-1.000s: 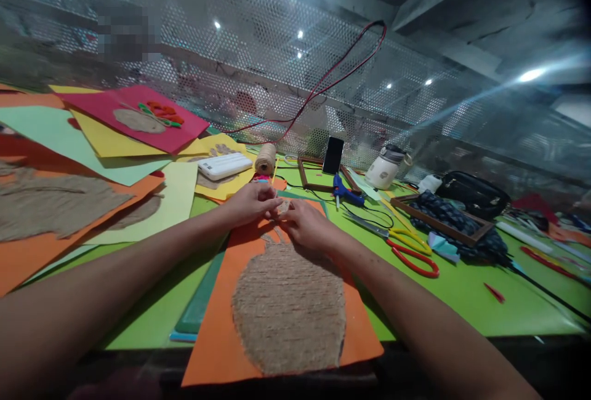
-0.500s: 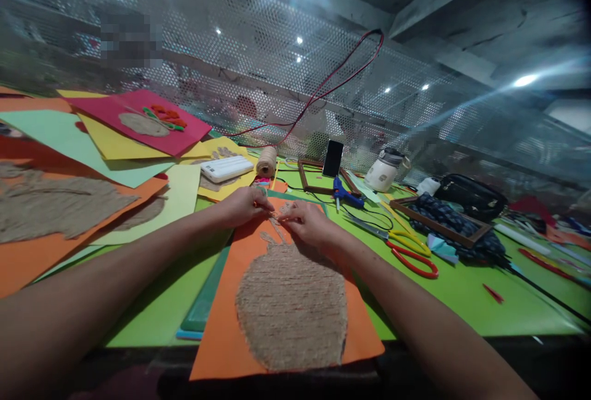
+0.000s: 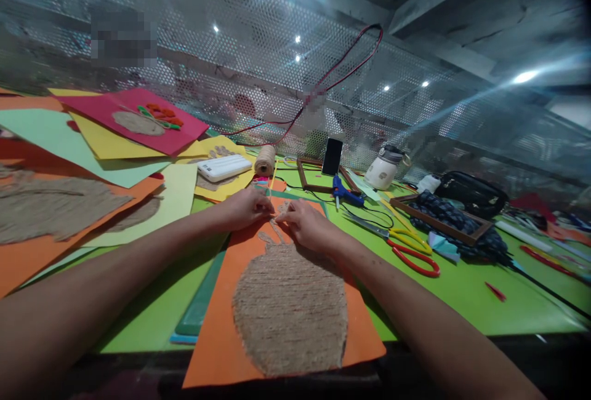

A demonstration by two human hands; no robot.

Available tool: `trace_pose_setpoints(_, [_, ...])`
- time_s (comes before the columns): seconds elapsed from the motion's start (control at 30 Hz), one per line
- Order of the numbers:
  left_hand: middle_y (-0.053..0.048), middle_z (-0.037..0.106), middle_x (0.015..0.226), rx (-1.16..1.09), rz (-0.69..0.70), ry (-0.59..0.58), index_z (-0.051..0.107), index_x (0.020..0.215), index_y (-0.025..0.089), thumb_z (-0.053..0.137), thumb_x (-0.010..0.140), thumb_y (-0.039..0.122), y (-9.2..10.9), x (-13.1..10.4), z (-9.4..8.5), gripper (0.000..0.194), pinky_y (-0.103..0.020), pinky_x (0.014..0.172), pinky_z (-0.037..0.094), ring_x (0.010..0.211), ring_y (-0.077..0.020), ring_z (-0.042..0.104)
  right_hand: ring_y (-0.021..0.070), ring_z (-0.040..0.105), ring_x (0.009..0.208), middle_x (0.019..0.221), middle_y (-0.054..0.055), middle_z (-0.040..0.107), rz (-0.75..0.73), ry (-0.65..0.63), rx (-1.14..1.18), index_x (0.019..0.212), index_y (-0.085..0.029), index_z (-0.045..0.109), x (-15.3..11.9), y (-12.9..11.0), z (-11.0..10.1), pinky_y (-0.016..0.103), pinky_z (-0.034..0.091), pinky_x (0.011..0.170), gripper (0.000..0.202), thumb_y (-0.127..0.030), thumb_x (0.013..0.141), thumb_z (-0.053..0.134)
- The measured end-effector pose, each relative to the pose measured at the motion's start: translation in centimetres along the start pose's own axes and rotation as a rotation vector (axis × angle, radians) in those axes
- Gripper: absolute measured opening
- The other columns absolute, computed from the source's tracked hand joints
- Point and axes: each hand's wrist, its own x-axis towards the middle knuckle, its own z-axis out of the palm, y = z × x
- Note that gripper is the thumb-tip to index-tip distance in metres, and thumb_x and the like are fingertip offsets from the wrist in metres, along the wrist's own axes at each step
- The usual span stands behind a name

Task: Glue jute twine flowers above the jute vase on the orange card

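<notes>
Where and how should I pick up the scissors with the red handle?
Probably best by the red loop, coming from the near right with your right hand. The scissors lie on the green table with the blades pointing away to the left and the loop toward the near right, so that approach should keep your fingers off the blades.

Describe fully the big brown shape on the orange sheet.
The brown shape looks like rough twine in close crosswise rows. Broad in the middle, it narrows at its far end. It lies flat on the orange sheet, whose near end overhangs the green table. Thin brown strands run from its far end toward the left hand and right hand; contact with its body is unclear.
</notes>
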Motion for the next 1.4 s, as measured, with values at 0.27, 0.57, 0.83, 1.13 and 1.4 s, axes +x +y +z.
trace_pose_setpoints(0.27, [-0.005, 0.066, 0.072, 0.108, 0.068, 0.01, 0.079, 0.076, 0.021, 0.065, 0.081, 0.02, 0.0, 0.4, 0.2, 0.015, -0.028, 0.065, 0.04, 0.069, -0.017, 0.056, 0.0226, 0.052, 0.093, 0.1, 0.011, 0.063, -0.014, -0.057, -0.062, 0.106, -0.018, 0.078, 0.2, -0.2, -0.2, 0.032, 0.041, 0.077, 0.024, -0.012, 0.093, 0.058])
trace_pose_setpoints(0.57, [-0.005, 0.062, 0.075, 0.193, 0.176, -0.013, 0.071, 0.073, 0.019, 0.058, 0.09, 0.025, 0.1, 0.6, 0.8, 0.023, -0.027, 0.065, 0.038, 0.073, -0.017, 0.055, 0.0183, 0.056, 0.086, 0.09, 0.009, 0.07, 0.04, 0.03, 0.206, 0.099, -0.013, 0.078, 1.0, 0.7, -0.1, 0.03, 0.043, 0.08, 0.019, -0.01, 0.093, 0.06])
trace_pose_setpoints(0.83, [-0.005, 0.064, 0.077, 0.194, 0.2, 0.004, 0.068, 0.076, 0.018, 0.054, 0.093, 0.027, -0.6, 0.7, 0.5, 0.024, -0.029, 0.068, 0.04, 0.076, -0.0194, 0.058, 0.0123, 0.061, 0.07, 0.077, 0.0, 0.07, 0.395, 0.264, 0.222, 0.081, -0.017, 0.072, 1.5, 2.1, -0.5, 0.021, 0.043, 0.064, 0.001, -0.017, 0.083, 0.072])
trace_pose_setpoints(1.13, [-0.006, 0.066, 0.079, 0.215, 0.162, -0.011, 0.067, 0.074, 0.019, 0.052, 0.094, 0.03, -1.6, 1.3, 0.9, 0.027, -0.029, 0.067, 0.042, 0.074, -0.0193, 0.06, 0.0194, 0.066, 0.083, 0.084, 0.008, 0.075, 0.704, 0.273, -0.082, 0.083, -0.013, 0.076, -0.9, 12.3, -7.2, 0.025, 0.045, 0.073, 0.024, -0.023, 0.093, 0.056])
trace_pose_setpoints(1.4, [-0.008, 0.068, 0.083, 0.246, 0.073, -0.026, 0.073, 0.077, 0.017, 0.057, 0.089, 0.021, 0.1, 0.9, 0.5, 0.021, -0.029, 0.073, 0.047, 0.081, -0.0198, 0.062, 0.0329, 0.054, 0.124, 0.131, 0.018, 0.064, 0.755, 0.077, -0.219, 0.115, -0.015, 0.072, -1.8, 15.2, -3.5, 0.038, 0.045, 0.093, 0.037, -0.01, 0.079, 0.067])
